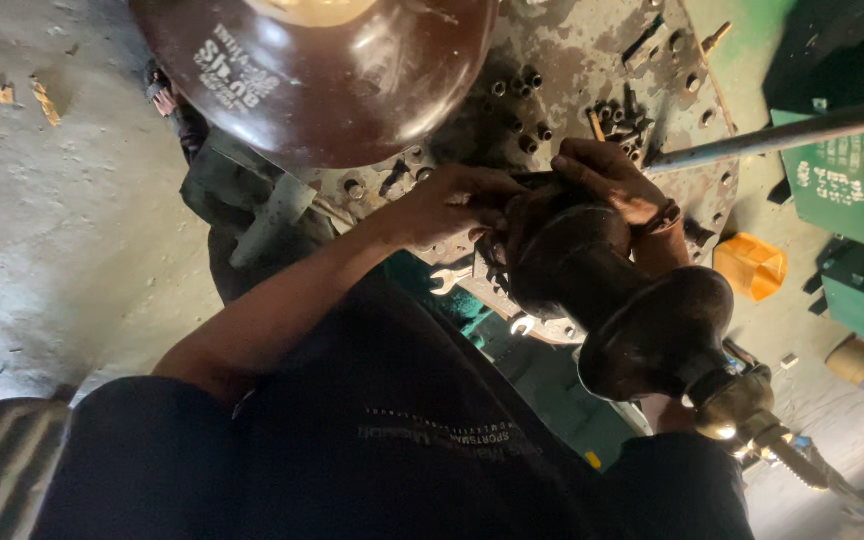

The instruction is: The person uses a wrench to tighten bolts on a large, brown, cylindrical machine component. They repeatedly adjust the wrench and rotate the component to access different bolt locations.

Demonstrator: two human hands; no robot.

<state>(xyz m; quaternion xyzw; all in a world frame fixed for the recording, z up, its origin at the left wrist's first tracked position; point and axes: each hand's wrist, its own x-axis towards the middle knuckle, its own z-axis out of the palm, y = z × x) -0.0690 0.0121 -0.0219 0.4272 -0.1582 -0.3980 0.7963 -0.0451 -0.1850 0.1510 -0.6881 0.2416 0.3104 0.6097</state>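
Observation:
A dark brown ribbed insulator [642, 310] with a brass terminal [737, 402] at its near end lies over a rusty grey metal plate [572, 60]. My left hand [452, 205] reaches in from the left, its fingertips pinched together against the insulator's base; what they pinch is hidden. My right hand [607, 175] curls over the same base from the far side, its wrist behind the insulator. Loose bolts [527, 135] lie on the plate just beyond both hands.
A large glossy brown insulator disc [312, 80] overhangs the plate at the top. Two spanners [449, 280] [524, 324] lie below the hands. A steel bar [772, 140] crosses at the right, above an orange object [752, 265] and green boxes [842, 180]. Concrete floor [52, 200] fills the left.

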